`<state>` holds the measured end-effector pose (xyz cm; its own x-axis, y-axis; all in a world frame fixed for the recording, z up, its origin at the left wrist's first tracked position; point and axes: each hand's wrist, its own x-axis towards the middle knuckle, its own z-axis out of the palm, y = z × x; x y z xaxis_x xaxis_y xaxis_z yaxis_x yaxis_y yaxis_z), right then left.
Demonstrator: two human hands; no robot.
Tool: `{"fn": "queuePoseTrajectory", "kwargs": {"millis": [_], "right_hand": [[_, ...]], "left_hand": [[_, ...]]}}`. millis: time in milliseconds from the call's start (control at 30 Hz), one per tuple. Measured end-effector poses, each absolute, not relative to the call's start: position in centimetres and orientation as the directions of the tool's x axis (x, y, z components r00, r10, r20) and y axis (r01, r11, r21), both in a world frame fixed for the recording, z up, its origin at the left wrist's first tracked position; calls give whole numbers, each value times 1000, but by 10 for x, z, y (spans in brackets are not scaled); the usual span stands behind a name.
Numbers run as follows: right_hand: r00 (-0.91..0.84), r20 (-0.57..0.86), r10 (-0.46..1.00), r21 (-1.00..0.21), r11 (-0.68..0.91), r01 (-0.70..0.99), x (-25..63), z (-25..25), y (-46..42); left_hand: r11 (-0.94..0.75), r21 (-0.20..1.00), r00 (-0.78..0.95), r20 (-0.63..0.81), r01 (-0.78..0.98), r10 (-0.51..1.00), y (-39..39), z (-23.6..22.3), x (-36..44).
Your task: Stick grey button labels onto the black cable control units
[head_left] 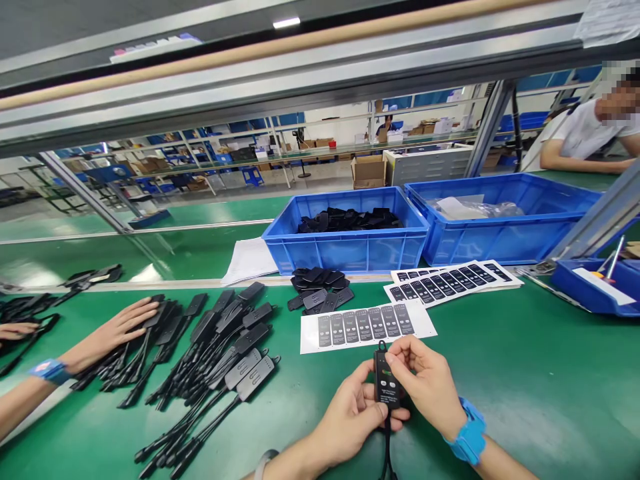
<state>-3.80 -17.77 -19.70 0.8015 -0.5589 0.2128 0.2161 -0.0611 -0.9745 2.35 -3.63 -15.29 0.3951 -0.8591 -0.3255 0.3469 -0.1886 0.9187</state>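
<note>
From my remote seat, I took the blue bin of black parts (345,247) as my landmark. Nearer to me than that bin, and a little to its right, I had the black device (386,381) upright in both hands above the green bench (525,373), its loop at the top and its cord hanging down. My left hand (347,417) was closed around its left side and lower end, the thumb across the bottom of the printed face. My right hand (425,381) was in a narrow pinch at the upper right edge, thumb on the face; it seemed to grip the casing, though its fingertips were partly hidden.

Between the bin and my hands lay a label sheet (367,327), with more label sheets (453,283) right of it, below the second blue bin (500,230). Small black pieces (320,290) were heaped just in front of the landmark bin. Corded black devices (225,353) were spread to its near left, where a co-worker's hand (120,327) rested on some. White papers (250,260) lay beside its left end.
</note>
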Motion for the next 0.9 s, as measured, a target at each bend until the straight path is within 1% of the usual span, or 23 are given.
{"fn": "queuePoseTrajectory", "kwargs": {"millis": [200, 400, 533, 600, 700, 800, 900], "right_hand": [[797, 211, -566, -976, -80, 202, -38, -195, -178], [775, 270, -571, -961, -215, 175, -40, -198, -179], [793, 220, -568, -970, -213, 116, -37, -202, -183], [830, 193, -524, -975, -198, 102, -35, -202, -183], [907, 153, -391, -978, -192, 83, -35, -201, -178], [960, 114, -256, -988, -127, 84, -36, -201, -170], [969, 129, -209, -991, -62, 119, -37, -203, -166]], "left_hand": [[-195, 928, 388, -315, 317, -866, -37, -153, 23], [-196, 929, 393, -314, 313, -864, -37, -151, 21], [-208, 908, 407, -356, 365, -841, -37, -150, 24], [-196, 891, 424, -376, 408, -824, -38, -149, 27], [-145, 883, 475, -372, 447, -798, -39, -148, 32], [-91, 893, 527, -339, 440, -780, -40, -149, 37], [-108, 914, 570, -332, 391, -752, -39, -153, 39]]}}
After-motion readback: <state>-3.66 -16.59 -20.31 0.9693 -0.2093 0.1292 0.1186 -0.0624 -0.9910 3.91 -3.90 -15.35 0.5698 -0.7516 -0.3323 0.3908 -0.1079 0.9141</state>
